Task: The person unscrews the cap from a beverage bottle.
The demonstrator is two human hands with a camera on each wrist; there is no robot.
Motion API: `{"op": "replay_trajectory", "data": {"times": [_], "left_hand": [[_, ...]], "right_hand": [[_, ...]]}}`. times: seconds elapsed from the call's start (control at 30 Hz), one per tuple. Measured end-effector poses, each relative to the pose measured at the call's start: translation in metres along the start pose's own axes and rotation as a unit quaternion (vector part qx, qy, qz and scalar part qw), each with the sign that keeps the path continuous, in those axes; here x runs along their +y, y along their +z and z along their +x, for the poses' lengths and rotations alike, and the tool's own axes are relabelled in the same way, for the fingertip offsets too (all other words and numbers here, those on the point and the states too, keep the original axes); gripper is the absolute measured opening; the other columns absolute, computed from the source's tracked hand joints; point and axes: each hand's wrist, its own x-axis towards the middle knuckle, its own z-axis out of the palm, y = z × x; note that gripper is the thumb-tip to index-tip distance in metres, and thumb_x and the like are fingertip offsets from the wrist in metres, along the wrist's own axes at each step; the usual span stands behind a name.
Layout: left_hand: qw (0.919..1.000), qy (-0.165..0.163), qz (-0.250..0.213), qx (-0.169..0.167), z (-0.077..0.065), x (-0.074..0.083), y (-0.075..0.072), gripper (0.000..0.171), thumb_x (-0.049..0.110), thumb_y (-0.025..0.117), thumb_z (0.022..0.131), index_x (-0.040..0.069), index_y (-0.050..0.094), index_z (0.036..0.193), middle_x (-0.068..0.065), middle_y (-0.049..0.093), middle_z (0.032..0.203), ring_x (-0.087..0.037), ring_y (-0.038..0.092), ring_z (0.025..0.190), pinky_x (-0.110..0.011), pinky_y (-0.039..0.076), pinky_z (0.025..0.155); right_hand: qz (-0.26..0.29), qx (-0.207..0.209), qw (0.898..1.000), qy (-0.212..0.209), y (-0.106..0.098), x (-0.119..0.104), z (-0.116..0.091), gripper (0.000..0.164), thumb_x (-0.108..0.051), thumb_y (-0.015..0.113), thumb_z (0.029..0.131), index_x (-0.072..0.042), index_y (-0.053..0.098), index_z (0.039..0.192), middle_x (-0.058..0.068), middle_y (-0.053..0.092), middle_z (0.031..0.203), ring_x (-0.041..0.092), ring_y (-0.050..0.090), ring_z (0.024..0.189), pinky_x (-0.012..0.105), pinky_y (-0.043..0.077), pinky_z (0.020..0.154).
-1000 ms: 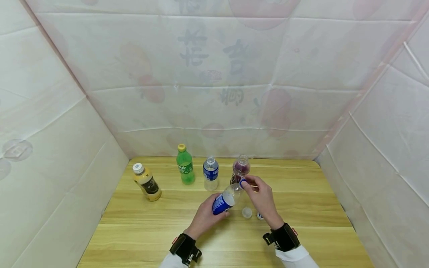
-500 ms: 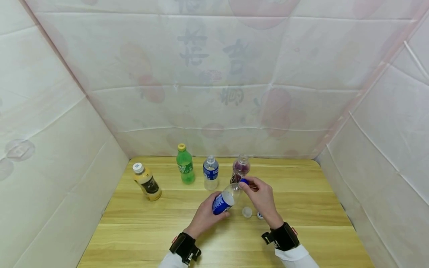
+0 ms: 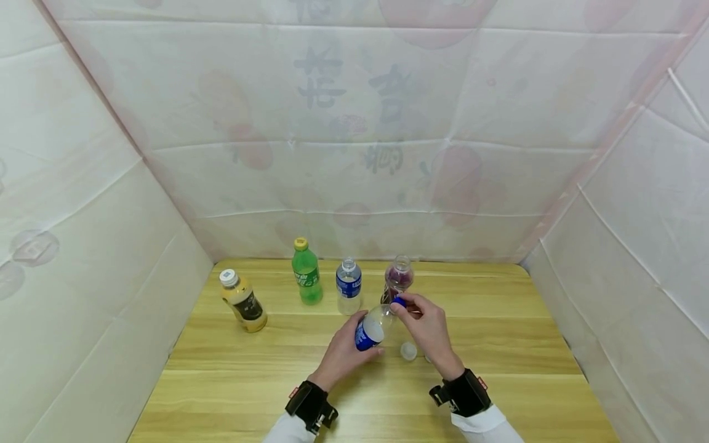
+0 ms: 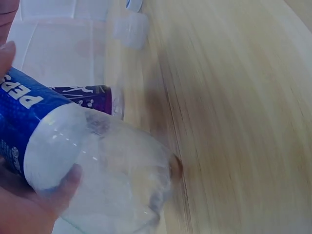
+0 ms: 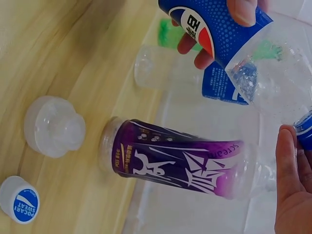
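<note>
My left hand (image 3: 344, 352) grips a clear Pepsi bottle (image 4: 97, 161) round its blue label and holds it tilted above the table, neck to the upper right. At its mouth my right hand (image 3: 429, 326) pinches a blue bottle cap (image 5: 305, 130) between thumb and fingers. The cap appears to sit on the neck in the right wrist view. Just behind the hands stands an uncapped bottle with a purple label (image 5: 180, 161). Below the right hand lie a translucent cap (image 3: 408, 351) and a white Pocari Sweat cap (image 5: 20, 200), mostly hidden in the head view.
An uncapped clear bottle with a blue label (image 3: 349, 287) stands left of the purple one. Further left are a green bottle with a yellow cap (image 3: 307, 274) and a yellowish bottle with a white cap (image 3: 244, 301). Fabric walls (image 3: 354, 184) enclose the wooden table (image 3: 221, 394).
The blue cap has turned in my right fingers, from its rim showing to its top showing. Both hands have shifted slightly, the left one to the right with the bottle.
</note>
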Motion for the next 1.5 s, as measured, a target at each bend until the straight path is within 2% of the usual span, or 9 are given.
{"op": "replay_trajectory", "data": {"times": [0.3, 0.37, 0.47, 0.57, 0.67, 0.83, 0.97, 1.17, 1.5], "left_hand": [[0.9998, 0.013, 0.015, -0.003, 0.000, 0.000, 0.004, 0.076, 0.021, 0.088, 0.085, 0.002, 0.048, 0.147, -0.021, 0.061, 0.136, -0.038, 0.062, 0.121, -0.059, 0.051, 0.101], [0.9997, 0.015, 0.021, 0.002, 0.000, 0.001, 0.003, 0.074, 0.021, 0.087, 0.085, 0.003, 0.049, 0.146, -0.020, 0.062, 0.136, -0.037, 0.062, 0.120, -0.057, 0.052, 0.101], [0.9994, 0.020, 0.028, 0.010, 0.001, 0.001, 0.003, 0.074, 0.022, 0.087, 0.085, 0.002, 0.049, 0.145, -0.020, 0.062, 0.135, -0.036, 0.062, 0.120, -0.056, 0.052, 0.101], [0.9993, 0.018, 0.030, 0.013, 0.002, 0.002, 0.003, 0.074, 0.023, 0.087, 0.086, 0.003, 0.049, 0.146, -0.019, 0.062, 0.136, -0.035, 0.062, 0.121, -0.055, 0.052, 0.101], [0.9993, 0.017, 0.032, 0.012, 0.001, 0.001, 0.003, 0.074, 0.024, 0.087, 0.086, 0.003, 0.049, 0.146, -0.019, 0.062, 0.136, -0.035, 0.062, 0.121, -0.055, 0.052, 0.101], [0.9992, 0.018, 0.034, 0.010, 0.000, 0.003, 0.002, 0.073, 0.025, 0.086, 0.086, 0.004, 0.050, 0.145, -0.019, 0.062, 0.135, -0.036, 0.062, 0.120, -0.056, 0.052, 0.100], [0.9994, 0.019, 0.027, 0.009, 0.000, 0.005, 0.001, 0.073, 0.025, 0.086, 0.086, 0.003, 0.050, 0.145, -0.019, 0.062, 0.135, -0.036, 0.063, 0.120, -0.056, 0.052, 0.100], [0.9992, 0.037, 0.015, 0.005, -0.001, 0.007, -0.001, 0.070, 0.021, 0.088, 0.083, 0.003, 0.053, 0.142, -0.017, 0.065, 0.131, -0.034, 0.064, 0.116, -0.053, 0.054, 0.098], [0.9987, 0.050, -0.007, -0.003, 0.000, 0.007, -0.003, 0.067, 0.018, 0.089, 0.082, 0.005, 0.057, 0.140, -0.015, 0.068, 0.127, -0.031, 0.066, 0.113, -0.051, 0.055, 0.096]], "right_hand": [[-0.004, -0.013, 1.000, 0.015, -0.002, 0.000, -0.002, 0.035, -0.027, 0.077, 0.096, -0.001, 0.074, 0.119, 0.011, 0.075, 0.109, 0.024, 0.073, 0.093, 0.027, 0.062, 0.077], [-0.024, -0.014, 0.999, 0.016, -0.003, -0.001, 0.000, 0.036, -0.029, 0.075, 0.097, -0.001, 0.073, 0.119, 0.010, 0.075, 0.108, 0.023, 0.073, 0.093, 0.029, 0.062, 0.078], [-0.083, -0.013, 0.996, 0.012, -0.006, -0.004, 0.003, 0.040, -0.036, 0.071, 0.100, -0.002, 0.073, 0.121, 0.006, 0.075, 0.103, 0.018, 0.071, 0.091, 0.031, 0.062, 0.077], [-0.157, -0.016, 0.988, -0.004, -0.007, -0.008, 0.007, 0.043, -0.044, 0.066, 0.101, -0.004, 0.073, 0.117, 0.000, 0.072, 0.093, 0.012, 0.067, 0.081, 0.033, 0.059, 0.072], [-0.218, -0.023, 0.975, -0.032, -0.007, -0.011, 0.010, 0.041, -0.047, 0.065, 0.101, -0.008, 0.074, 0.106, -0.006, 0.065, 0.081, 0.008, 0.058, 0.069, 0.029, 0.050, 0.062], [-0.268, -0.027, 0.959, -0.083, -0.006, -0.014, 0.013, 0.033, -0.043, 0.071, 0.098, -0.012, 0.068, 0.087, -0.008, 0.049, 0.067, 0.006, 0.043, 0.055, 0.023, 0.033, 0.050], [-0.256, -0.047, 0.962, -0.089, -0.008, -0.018, 0.015, 0.030, -0.038, 0.073, 0.097, -0.013, 0.065, 0.084, -0.009, 0.044, 0.065, 0.006, 0.040, 0.054, 0.022, 0.031, 0.049], [-0.206, -0.082, 0.972, -0.082, -0.012, -0.022, 0.017, 0.023, -0.031, 0.074, 0.098, -0.010, 0.067, 0.092, -0.008, 0.046, 0.068, 0.006, 0.042, 0.058, 0.022, 0.034, 0.051], [-0.186, -0.083, 0.968, -0.144, -0.015, -0.019, 0.016, 0.017, -0.024, 0.073, 0.098, -0.013, 0.063, 0.092, -0.009, 0.044, 0.073, 0.004, 0.043, 0.063, 0.020, 0.034, 0.053]]}}
